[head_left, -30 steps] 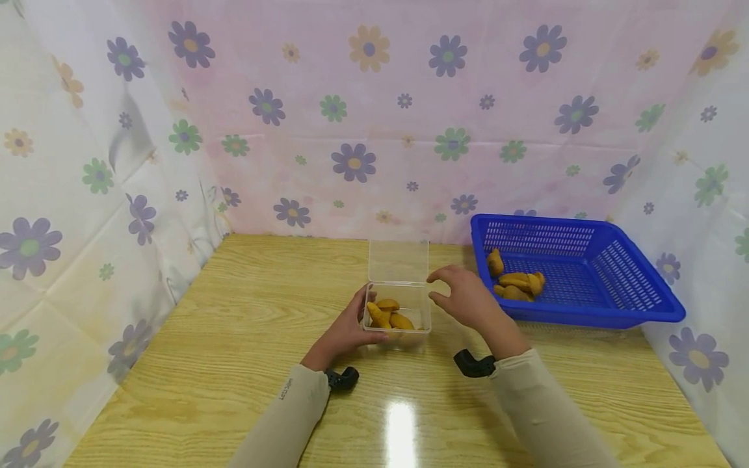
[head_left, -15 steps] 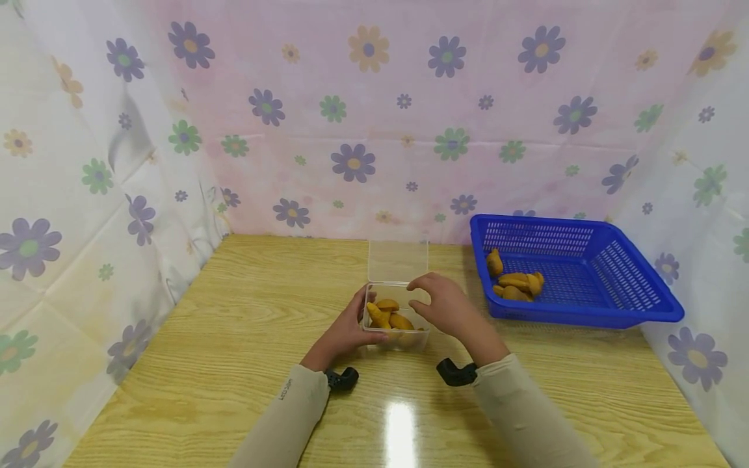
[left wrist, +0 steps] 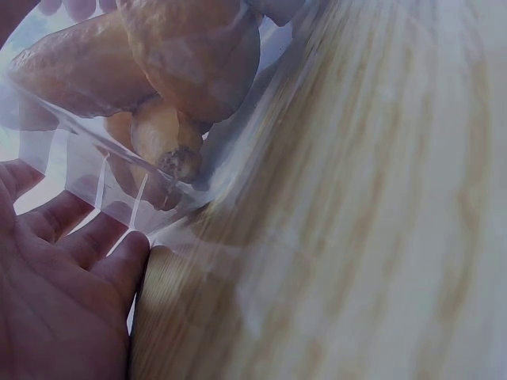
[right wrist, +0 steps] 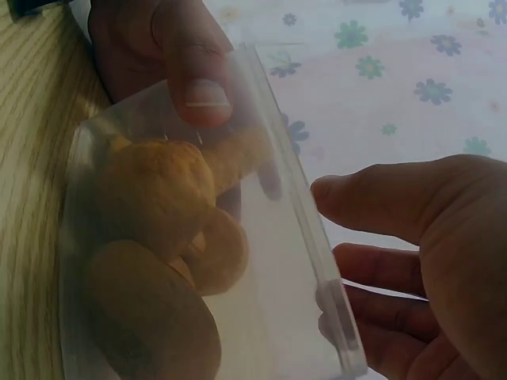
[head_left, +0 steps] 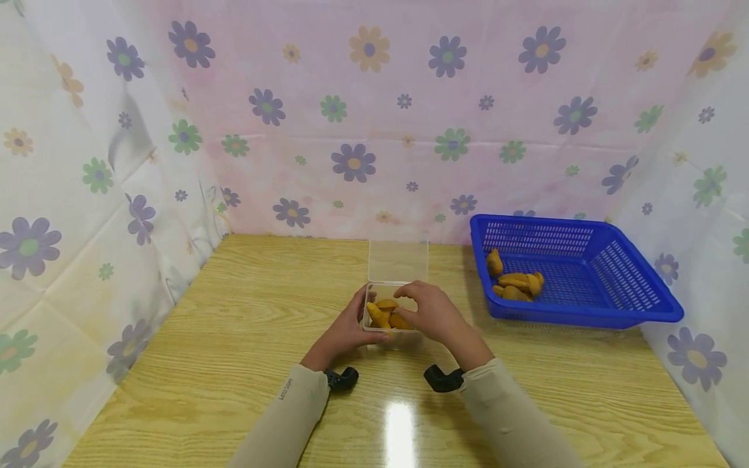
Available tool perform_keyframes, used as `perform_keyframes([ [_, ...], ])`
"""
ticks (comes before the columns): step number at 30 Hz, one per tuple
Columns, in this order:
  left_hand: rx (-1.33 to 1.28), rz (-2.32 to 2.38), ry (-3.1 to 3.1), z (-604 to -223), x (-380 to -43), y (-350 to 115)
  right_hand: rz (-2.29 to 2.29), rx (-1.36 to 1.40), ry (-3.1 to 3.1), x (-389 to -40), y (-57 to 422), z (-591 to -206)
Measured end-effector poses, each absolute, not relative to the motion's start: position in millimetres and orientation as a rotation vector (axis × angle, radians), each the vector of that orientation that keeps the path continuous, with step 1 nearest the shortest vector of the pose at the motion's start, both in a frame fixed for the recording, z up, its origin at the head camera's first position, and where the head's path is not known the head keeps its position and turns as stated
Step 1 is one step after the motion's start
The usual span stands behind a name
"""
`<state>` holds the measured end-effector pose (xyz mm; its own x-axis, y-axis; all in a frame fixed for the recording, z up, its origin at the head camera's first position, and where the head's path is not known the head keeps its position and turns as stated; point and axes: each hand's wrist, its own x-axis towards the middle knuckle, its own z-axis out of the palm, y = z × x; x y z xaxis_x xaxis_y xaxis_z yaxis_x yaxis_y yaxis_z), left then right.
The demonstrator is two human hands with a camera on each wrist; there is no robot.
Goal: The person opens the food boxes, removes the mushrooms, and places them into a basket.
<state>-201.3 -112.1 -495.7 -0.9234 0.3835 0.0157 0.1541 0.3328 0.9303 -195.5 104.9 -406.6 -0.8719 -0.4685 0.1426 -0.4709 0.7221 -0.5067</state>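
A clear plastic box (head_left: pixel 371 330) stands on the table with its hinged lid (head_left: pixel 398 261) folded back. Several yellow-brown mushrooms (head_left: pixel 380 316) lie inside, also visible through the wall in both wrist views. My left hand (head_left: pixel 348 328) grips the box from the left, thumb along the front wall, fingers around the left side. My right hand (head_left: pixel 435 318) is over the box's right side, fingers curved and thumb apart. In the right wrist view, its thumb (right wrist: pixel 356 198) is right at the rim, with nothing seen pinched between thumb and fingers.
A blue perforated basket (head_left: pixel 585 315) stands at the right of the wooden table (head_left: pixel 263 279), with several more mushrooms (head_left: pixel 517 283) at its left end. Behind hangs a flowered cloth (head_left: pixel 328 78); cloth also borders both sides.
My right hand has moved left and slightly down, from beside the box to over its right part. My left hand keeps holding the box in the same place.
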Motion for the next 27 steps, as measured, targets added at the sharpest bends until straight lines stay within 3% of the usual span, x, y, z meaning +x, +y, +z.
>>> perform_keyframes([
  [10,0.509,1.612,2.388,-496.9,-203.6,-111.6,0.941,0.85,-2.91,-196.8,95.3,-410.7],
  [19,0.553,1.561,2.364,-461.8,-188.2,-110.1,0.889,0.859,-2.925,-197.2,85.3,-410.7],
  [27,0.558,1.56,2.372,-459.3,-186.9,-110.3,0.859,0.874,-2.926,-200.1,79.1,-412.8],
])
